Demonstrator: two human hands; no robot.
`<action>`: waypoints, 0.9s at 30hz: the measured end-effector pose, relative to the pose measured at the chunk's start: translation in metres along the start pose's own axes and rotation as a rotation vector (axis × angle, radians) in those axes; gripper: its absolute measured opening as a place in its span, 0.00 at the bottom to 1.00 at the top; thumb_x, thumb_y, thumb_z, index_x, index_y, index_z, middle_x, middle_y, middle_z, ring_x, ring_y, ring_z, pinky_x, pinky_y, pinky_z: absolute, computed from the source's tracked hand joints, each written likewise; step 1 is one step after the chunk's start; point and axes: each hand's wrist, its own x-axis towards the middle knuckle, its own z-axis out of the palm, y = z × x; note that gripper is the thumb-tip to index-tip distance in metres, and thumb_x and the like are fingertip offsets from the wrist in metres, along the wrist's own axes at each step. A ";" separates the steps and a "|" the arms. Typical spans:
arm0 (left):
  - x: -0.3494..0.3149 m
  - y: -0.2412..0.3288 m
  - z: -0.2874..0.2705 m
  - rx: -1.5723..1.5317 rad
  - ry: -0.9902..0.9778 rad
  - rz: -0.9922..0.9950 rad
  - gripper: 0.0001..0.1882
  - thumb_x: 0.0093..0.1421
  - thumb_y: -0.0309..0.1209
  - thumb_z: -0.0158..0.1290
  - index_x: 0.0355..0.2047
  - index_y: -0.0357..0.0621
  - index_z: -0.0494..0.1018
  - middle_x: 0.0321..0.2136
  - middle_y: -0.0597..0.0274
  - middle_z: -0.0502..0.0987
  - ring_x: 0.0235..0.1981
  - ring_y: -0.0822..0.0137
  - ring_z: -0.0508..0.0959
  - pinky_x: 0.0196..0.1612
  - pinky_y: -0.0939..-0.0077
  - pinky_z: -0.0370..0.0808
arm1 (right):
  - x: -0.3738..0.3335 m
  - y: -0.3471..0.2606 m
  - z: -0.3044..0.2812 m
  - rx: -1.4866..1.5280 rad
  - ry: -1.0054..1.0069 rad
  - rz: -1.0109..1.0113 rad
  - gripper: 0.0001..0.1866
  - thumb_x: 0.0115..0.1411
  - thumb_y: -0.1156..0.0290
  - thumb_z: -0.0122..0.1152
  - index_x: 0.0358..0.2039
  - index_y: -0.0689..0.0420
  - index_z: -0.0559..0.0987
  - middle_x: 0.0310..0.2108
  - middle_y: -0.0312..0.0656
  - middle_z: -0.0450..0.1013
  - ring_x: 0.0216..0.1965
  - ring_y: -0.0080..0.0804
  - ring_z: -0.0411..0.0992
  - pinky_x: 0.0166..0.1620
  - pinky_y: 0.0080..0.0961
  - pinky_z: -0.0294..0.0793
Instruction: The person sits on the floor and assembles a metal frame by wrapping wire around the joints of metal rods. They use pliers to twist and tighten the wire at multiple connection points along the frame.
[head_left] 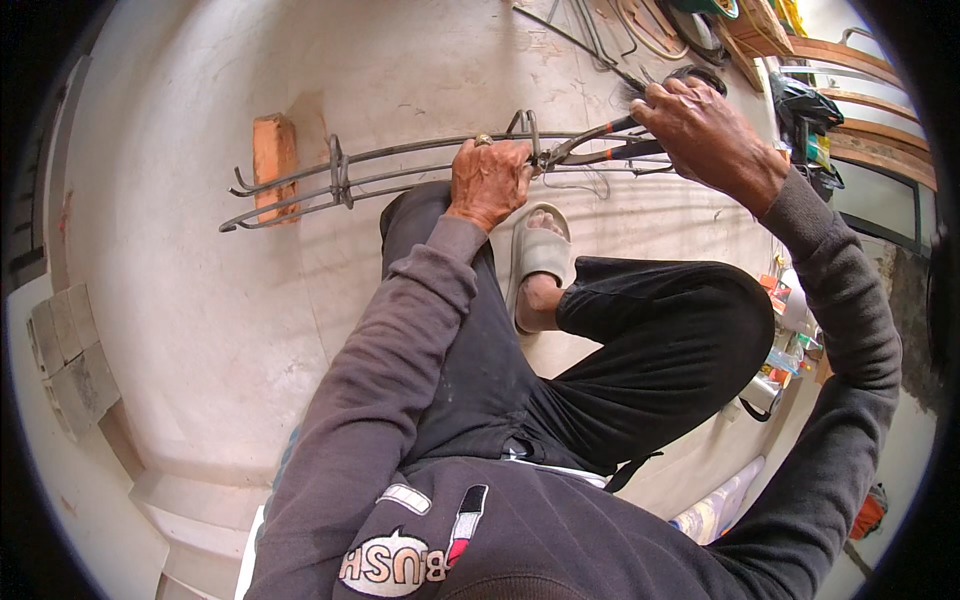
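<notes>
A long cage of dark steel rebar (400,150) lies across in front of me, with bent stirrups (338,170) crossing its rods. My left hand (490,180) is closed round the rods near the middle stirrup. In my right hand (705,135) are the handles of a pair of pincers (578,148), dark with orange bands. Their jaws meet the rebar just right of my left fingers, where thin wire is at the rods; what the jaws grip is too small to tell. Loose thin wire (595,183) curls below the pincers.
An orange brick (274,150) lies under the cage's left end. My sandalled foot (543,250) is just below the rods. More bent rods (590,35) lie at the top. Wooden slats (860,105) and black plastic bags (803,105) are at upper right, grey blocks (75,345) at left.
</notes>
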 end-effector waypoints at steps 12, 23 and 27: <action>-0.001 0.000 -0.001 0.013 0.014 0.010 0.10 0.55 0.37 0.62 0.37 0.52 0.78 0.28 0.62 0.80 0.31 0.56 0.80 0.37 0.60 0.72 | -0.022 -0.006 0.020 0.647 -0.331 0.256 0.13 0.50 0.82 0.53 0.35 0.66 0.83 0.25 0.59 0.77 0.31 0.53 0.80 0.39 0.45 0.78; -0.002 0.002 0.000 0.010 0.022 0.014 0.09 0.54 0.37 0.63 0.34 0.51 0.77 0.26 0.61 0.79 0.30 0.54 0.80 0.36 0.59 0.72 | -0.052 -0.037 0.048 1.627 -0.711 0.614 0.22 0.41 0.74 0.60 0.40 0.68 0.82 0.19 0.39 0.74 0.15 0.26 0.71 0.21 0.23 0.73; -0.001 0.000 0.002 -0.004 0.035 0.025 0.10 0.54 0.38 0.63 0.34 0.52 0.78 0.25 0.61 0.79 0.29 0.53 0.79 0.37 0.59 0.73 | -0.055 -0.040 0.052 1.759 -0.786 0.561 0.25 0.40 0.73 0.58 0.42 0.66 0.83 0.23 0.41 0.77 0.21 0.25 0.73 0.26 0.21 0.73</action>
